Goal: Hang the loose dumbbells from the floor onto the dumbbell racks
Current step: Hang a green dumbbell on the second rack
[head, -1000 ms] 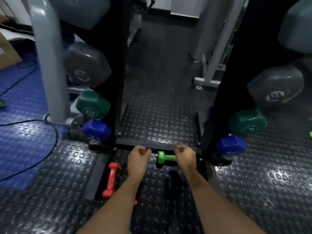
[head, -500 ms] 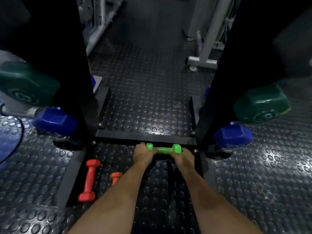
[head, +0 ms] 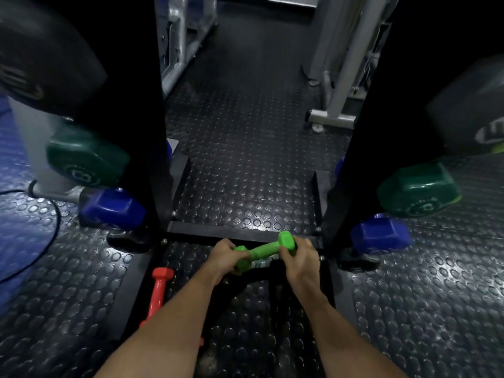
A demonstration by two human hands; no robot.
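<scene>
Bare forearms lowest in view, reaching forward over the black studded rubber floor [head: 245,137]. Left of the left forearm, a red dumbbell [head: 158,291] lying on the floor, long axis running near-to-far, its far head visible, its near end hidden behind the arm. A bit of a second reddish piece just under the left forearm, too hidden to tell more.

Further on, a bright green dumbbell [head: 261,251] held between both hands, above the floor, just in front of the black cross bar [head: 218,232] of the rack base. Long axis lying mostly left-to-right and tilted: right head higher and farther, left head lower and nearer. Left hand [head: 222,259] with fingers curled round the left head; right hand [head: 300,261] with fingers curled round the handle beside the right head, thumb on the near side. Both grips closed on this dumbbell.

Beyond, two black uprights, left upright [head: 147,132] and right upright [head: 351,159]. On each outer side, a blue dumbbell head lowest (left [head: 114,208], right [head: 380,234]), a dark green head above (left [head: 84,162], right [head: 420,189]), then big grey heads, blurred. Farthest, grey machine frames [head: 335,77].
</scene>
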